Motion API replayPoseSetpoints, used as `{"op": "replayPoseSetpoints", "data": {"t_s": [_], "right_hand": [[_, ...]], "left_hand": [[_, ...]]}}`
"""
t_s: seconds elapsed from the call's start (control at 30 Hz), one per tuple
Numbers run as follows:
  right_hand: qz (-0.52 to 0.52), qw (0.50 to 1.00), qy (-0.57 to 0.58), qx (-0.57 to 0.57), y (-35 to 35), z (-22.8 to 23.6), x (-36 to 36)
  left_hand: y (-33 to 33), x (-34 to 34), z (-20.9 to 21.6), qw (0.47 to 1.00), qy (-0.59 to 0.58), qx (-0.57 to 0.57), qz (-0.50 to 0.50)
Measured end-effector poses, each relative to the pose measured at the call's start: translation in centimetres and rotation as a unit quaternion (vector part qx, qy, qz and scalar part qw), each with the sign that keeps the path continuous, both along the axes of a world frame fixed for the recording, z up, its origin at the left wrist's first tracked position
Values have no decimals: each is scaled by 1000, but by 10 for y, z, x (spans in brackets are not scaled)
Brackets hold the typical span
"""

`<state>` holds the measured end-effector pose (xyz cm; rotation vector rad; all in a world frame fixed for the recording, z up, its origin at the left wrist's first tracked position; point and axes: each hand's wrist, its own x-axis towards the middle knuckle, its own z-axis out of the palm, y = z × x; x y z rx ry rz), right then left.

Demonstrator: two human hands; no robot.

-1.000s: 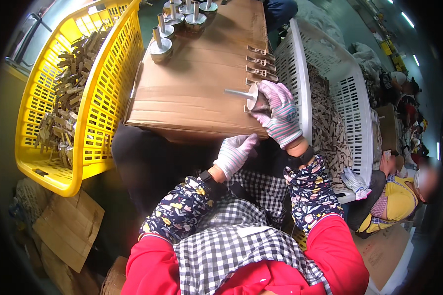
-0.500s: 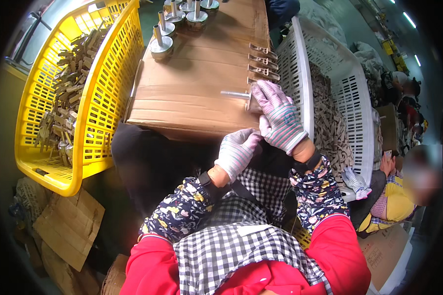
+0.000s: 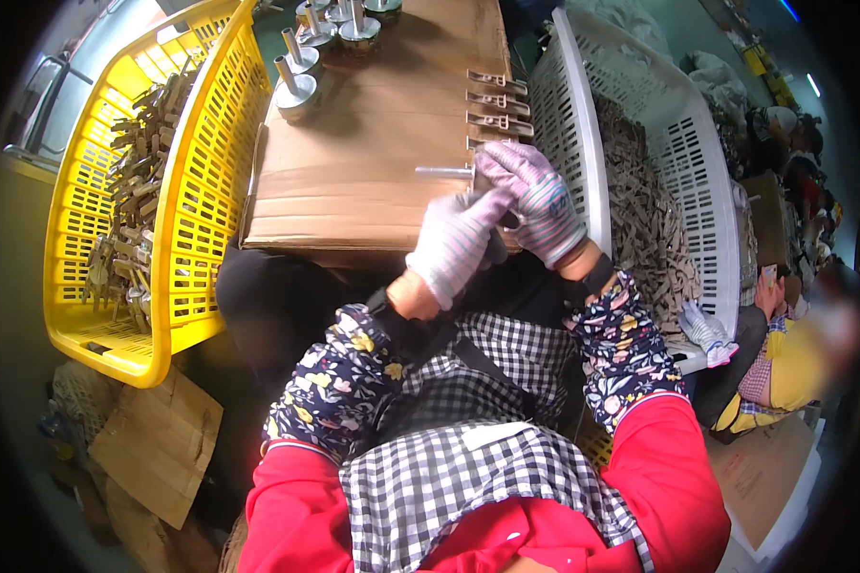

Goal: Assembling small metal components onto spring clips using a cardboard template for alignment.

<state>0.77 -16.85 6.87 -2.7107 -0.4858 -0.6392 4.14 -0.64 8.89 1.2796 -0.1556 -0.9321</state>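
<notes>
My right hand [image 3: 537, 199], in a striped knit glove, is wrapped round a metal piece with a thin rod [image 3: 443, 173]. The rod points left over the cardboard box [image 3: 354, 177]; most of the piece's body is hidden by the glove. Close against it, my gloved left hand [image 3: 457, 241] has its fingers pinched together at the near side of the piece. What lies between those fingertips is hidden. Several flat metal clips [image 3: 499, 103] lie in a column along the box's right edge, just beyond my right hand.
Several round metal pieces with upright rods [image 3: 296, 91] stand at the box's far left. A yellow basket [image 3: 177, 267] with metal parts is to the left. On the right, a white basket [image 3: 597, 181] holds more parts, with a spare glove [image 3: 705, 334] at its near corner. Another person sits beyond.
My left hand has moved up and right to meet the right hand. The right hand still grips the rod piece. The whole view has shifted slightly.
</notes>
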Motion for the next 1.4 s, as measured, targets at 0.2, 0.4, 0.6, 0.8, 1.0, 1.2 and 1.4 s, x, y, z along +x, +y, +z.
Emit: {"op": "replayPoseSetpoints", "data": {"t_s": [0.2, 0.4, 0.6, 0.8, 1.0, 1.2, 1.4], "right_hand": [[4, 995, 21, 98, -10, -2, 5], [-1, 987, 55, 149, -7, 2, 11], [-44, 977, 59, 200, -1, 8, 16], [-166, 964, 41, 203, 8, 2, 28], [-209, 923, 122, 300, -3, 3, 39], [-91, 958, 176, 206, -14, 21, 36], [-155, 969, 171, -90, -12, 30, 42]], "left_hand": [[27, 60, 78, 949, -271, -133, 93], [20, 61, -31, 725, -669, 160, -22], [-2, 53, -32, 731, -606, 305, -72], [-10, 62, -21, 745, -591, 280, -130], [-21, 92, -17, 783, -498, 247, -281], [-40, 132, -32, 813, -405, 213, -359], [-49, 145, -44, 779, -486, 96, -384]]}}
